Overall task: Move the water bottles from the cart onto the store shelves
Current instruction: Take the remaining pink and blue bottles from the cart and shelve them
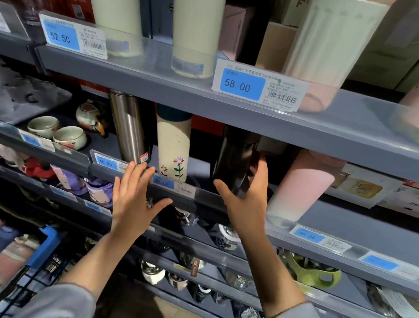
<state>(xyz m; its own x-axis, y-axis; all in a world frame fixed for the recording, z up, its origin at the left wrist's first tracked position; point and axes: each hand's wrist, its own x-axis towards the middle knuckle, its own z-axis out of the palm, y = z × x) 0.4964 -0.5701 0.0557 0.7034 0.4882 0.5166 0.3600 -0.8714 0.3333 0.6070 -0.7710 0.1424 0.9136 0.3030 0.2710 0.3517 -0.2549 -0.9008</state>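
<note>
Grey store shelves point(332, 136) with blue price tags point(242, 87) hold upright bottles.

Glossy black bottle point(236, 158), brushed-steel flask point(130, 126)

dark bottle point(236, 158) top hidden, cart point(43, 248) cropped

The right hand point(246, 200) holds a dark bottle point(236, 158) upright on the middle shelf point(325, 214), between a flowered bottle point(172, 148) and a pink bottle point(302, 187). The left hand point(134, 195) is spread open at the shelf edge.
</note>
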